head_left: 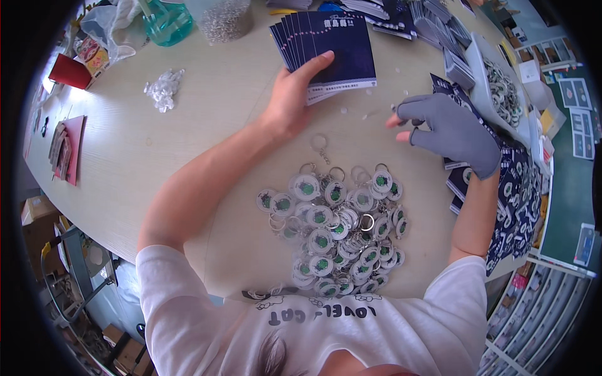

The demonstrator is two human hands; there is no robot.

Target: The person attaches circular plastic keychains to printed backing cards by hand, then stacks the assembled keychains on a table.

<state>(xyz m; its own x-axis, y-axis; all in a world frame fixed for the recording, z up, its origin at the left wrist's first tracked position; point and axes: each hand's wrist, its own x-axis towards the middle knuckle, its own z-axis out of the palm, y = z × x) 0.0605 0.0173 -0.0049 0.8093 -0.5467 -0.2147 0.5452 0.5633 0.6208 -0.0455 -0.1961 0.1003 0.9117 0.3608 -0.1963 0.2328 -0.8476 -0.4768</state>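
My left hand (pixel 295 94) is bare and rests on a fanned stack of dark blue cards (pixel 329 44), fingers laid over its lower edge. My right hand (pixel 448 128) wears a grey fingerless glove and hovers to the right of the stack, fingertips pinched together near some tiny clear bits on the table; whether it holds one I cannot tell. In front of me lies a heap of several round keychains (pixel 335 229) with green centres and metal rings. A loose key ring (pixel 320 145) lies between the heap and my left wrist.
The pale round table (pixel 157 156) also carries a teal bottle (pixel 166 20), a crumpled clear wrapper (pixel 163 88), a red box (pixel 70 72) and a pink card (pixel 72 147) at the left. More dark cards (pixel 514 200) spread along the right edge beside a tray of metal rings (pixel 501 94).
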